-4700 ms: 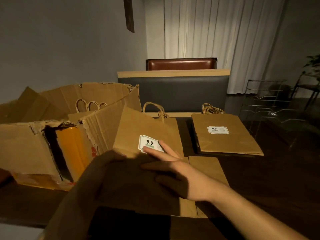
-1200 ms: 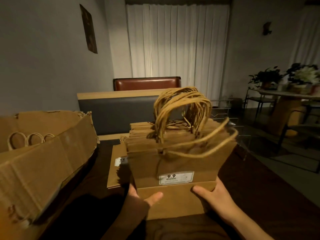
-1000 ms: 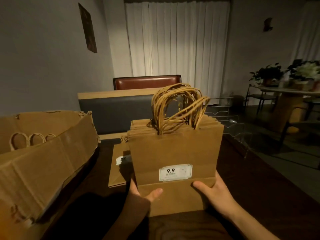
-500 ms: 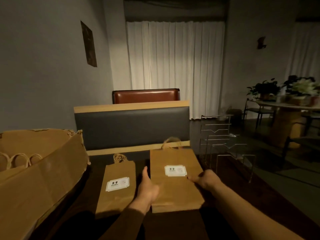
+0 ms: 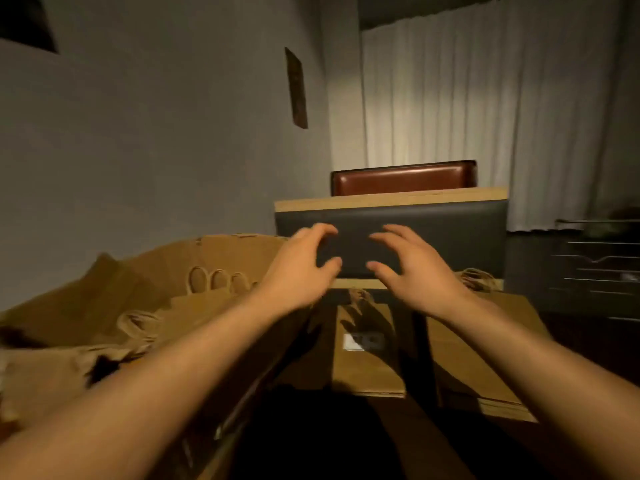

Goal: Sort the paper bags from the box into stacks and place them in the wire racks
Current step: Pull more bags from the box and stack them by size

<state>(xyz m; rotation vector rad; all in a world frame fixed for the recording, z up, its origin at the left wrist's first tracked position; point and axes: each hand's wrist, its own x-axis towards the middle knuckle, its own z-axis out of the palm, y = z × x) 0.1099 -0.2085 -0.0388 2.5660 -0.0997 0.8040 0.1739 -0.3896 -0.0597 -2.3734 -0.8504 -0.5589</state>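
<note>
My left hand (image 5: 300,268) and my right hand (image 5: 408,268) hover side by side in the air above the table, fingers spread and loosely bent, holding nothing. Below them a narrow brown paper bag (image 5: 367,355) with a white label lies flat. To its right lies a thicker stack of wider bags (image 5: 485,355), partly hidden by my right forearm. The torn cardboard box (image 5: 114,306) stands at the left, with several bags' twine handles (image 5: 216,278) showing inside. The wire racks (image 5: 599,268) stand at the far right.
A dark padded bench back with a wooden top (image 5: 391,226) closes the far side of the table, with a brown leather chair (image 5: 403,178) behind it. The dark tabletop (image 5: 346,441) runs toward me between my forearms. White curtains hang behind.
Both hands have let go of the wide stack, which now lies on the table at the right, and have lifted up and leftward. The view has swung left toward the box.
</note>
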